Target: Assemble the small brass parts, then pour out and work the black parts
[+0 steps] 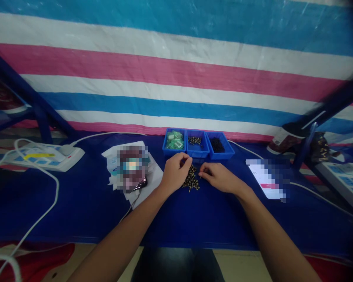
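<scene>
A loose pile of small dark-and-brass screws [190,178] lies on the blue tabletop cover [76,207], just in front of the bins. My left hand [175,173] is curled at the pile's upper left, with its fingertips close together. My right hand [219,177] reaches in from the right, with its fingertips at the pile's edge. Anything tiny between either hand's fingers is too small to tell. Behind the hands stand several blue plastic bins [198,143], holding green packets, small screws and black parts.
To the left are a white power strip [44,156] with white cables and a blurred object on papers [132,168]. A blurred white-screened device [267,179] lies to the right. A striped tarpaulin [176,70] hangs behind the table.
</scene>
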The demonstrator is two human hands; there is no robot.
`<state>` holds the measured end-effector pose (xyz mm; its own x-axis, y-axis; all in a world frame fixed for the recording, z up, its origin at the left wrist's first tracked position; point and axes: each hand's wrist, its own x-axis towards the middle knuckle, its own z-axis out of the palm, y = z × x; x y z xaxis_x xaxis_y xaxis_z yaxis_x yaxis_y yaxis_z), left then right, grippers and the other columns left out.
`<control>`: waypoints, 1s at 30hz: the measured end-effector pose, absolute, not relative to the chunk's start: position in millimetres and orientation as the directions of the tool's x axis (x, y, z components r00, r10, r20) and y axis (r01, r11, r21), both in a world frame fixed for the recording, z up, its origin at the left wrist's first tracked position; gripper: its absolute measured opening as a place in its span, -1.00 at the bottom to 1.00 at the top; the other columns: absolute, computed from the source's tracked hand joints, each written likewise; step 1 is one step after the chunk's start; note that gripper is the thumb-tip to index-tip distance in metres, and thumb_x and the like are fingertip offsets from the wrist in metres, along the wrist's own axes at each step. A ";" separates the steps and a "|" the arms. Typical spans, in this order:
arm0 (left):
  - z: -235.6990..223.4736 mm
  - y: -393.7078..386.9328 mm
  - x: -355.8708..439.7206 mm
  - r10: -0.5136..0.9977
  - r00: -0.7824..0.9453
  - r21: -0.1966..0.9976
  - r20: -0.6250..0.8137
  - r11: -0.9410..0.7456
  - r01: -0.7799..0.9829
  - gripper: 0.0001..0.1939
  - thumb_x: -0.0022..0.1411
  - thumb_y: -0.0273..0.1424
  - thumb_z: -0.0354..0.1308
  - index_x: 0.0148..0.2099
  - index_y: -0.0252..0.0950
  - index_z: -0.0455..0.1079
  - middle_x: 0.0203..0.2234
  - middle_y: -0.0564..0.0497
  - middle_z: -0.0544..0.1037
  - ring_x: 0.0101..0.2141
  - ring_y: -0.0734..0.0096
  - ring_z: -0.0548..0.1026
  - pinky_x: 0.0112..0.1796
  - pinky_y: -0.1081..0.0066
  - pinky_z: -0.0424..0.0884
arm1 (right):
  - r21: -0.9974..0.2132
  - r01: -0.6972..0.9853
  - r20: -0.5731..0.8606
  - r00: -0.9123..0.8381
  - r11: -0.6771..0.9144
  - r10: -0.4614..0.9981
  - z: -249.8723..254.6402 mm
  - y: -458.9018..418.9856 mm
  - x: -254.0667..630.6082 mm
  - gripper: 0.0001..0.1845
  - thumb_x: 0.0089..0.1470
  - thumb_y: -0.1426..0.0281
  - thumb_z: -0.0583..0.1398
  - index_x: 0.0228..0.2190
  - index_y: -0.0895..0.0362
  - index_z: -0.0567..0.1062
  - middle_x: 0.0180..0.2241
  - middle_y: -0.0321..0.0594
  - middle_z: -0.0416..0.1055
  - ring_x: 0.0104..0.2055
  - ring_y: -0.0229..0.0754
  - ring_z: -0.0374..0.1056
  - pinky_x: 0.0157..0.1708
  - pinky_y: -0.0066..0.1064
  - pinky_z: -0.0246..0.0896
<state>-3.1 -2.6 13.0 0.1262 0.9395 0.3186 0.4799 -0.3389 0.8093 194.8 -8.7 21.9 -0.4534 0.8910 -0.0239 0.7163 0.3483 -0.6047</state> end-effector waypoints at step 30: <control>17.8 -10.5 0.7 0.851 0.374 0.777 0.369 -0.503 0.378 -0.84 0.37 -0.40 -0.02 -0.25 -0.29 0.36 -0.41 0.07 0.44 -0.37 0.44 0.39 -0.27 0.39 0.25 | -0.949 0.257 0.097 -0.314 0.183 0.945 13.5 -11.2 173.5 -0.71 0.28 0.10 0.03 -0.31 0.06 0.28 -0.49 -0.39 0.20 -0.48 -0.29 0.15 -0.43 -0.40 0.08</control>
